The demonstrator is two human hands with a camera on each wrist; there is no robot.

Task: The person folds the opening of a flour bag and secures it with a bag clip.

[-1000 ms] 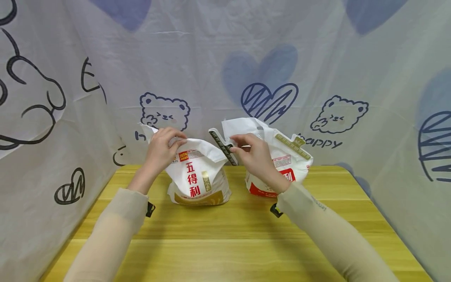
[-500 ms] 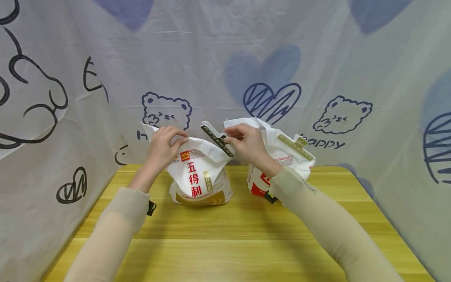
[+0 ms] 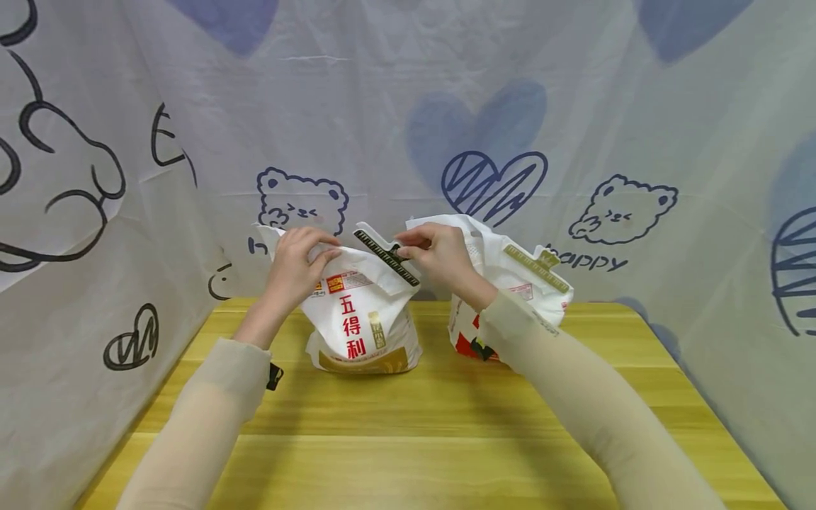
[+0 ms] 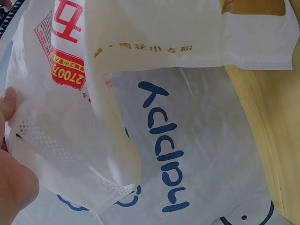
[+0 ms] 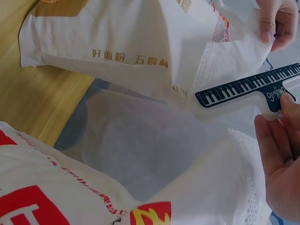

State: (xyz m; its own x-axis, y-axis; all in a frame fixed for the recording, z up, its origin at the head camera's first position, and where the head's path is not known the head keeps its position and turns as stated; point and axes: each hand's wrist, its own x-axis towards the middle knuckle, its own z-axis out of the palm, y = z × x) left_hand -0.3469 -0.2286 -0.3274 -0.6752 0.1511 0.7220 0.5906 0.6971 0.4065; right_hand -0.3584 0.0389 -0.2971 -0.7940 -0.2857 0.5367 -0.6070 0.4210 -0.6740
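Two white flour bags stand on the wooden table (image 3: 408,453). The left bag (image 3: 357,319) has red characters and a gold band. My left hand (image 3: 296,265) pinches its folded top edge (image 4: 70,154), where my thumb (image 4: 9,105) shows in the left wrist view. My right hand (image 3: 433,255) holds a dark sealing clip (image 3: 385,256) marked like a ruler (image 5: 248,86) and brings it against the right end of that fold. The right bag (image 3: 523,283) stands behind my right forearm with a gold clip (image 3: 535,268) closed across its top.
A pale cloth printed with bears and hearts (image 3: 491,177) hangs close behind and on both sides of the table. The front half of the wooden table lies bare between my forearms.
My right hand has carried the dark clip leftward and slightly up, from beside the right bag to the fold of the left bag. My left hand has kept its pinch.
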